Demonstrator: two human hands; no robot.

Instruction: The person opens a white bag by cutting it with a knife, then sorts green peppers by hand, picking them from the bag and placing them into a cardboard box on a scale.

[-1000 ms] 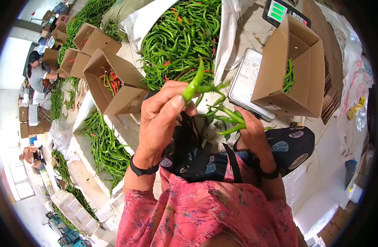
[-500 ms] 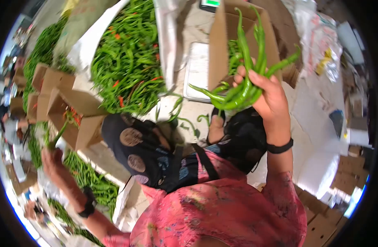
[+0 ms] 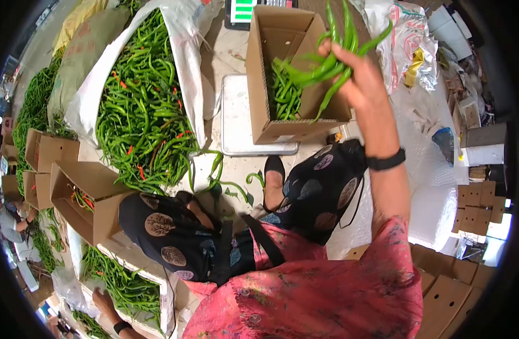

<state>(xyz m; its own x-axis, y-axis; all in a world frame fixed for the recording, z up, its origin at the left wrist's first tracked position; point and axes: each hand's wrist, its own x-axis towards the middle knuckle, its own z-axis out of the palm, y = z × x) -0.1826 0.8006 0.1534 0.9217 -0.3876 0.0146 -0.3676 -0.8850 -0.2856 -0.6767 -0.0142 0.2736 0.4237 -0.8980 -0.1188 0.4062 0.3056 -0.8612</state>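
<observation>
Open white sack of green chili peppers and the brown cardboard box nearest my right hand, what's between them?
The head view shows pale tiled floor beside the sack, then the bare left part of the flat white scale platform, up to the box.

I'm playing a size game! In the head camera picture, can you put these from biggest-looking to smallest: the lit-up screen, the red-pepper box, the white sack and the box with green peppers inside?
1. White sack
2. Box with green peppers inside
3. Red-pepper box
4. Lit-up screen

Right hand [image 3: 358, 70] forward (fingers [image 3: 326, 47] curled), left hand [image 3: 103, 304] aside.
</observation>
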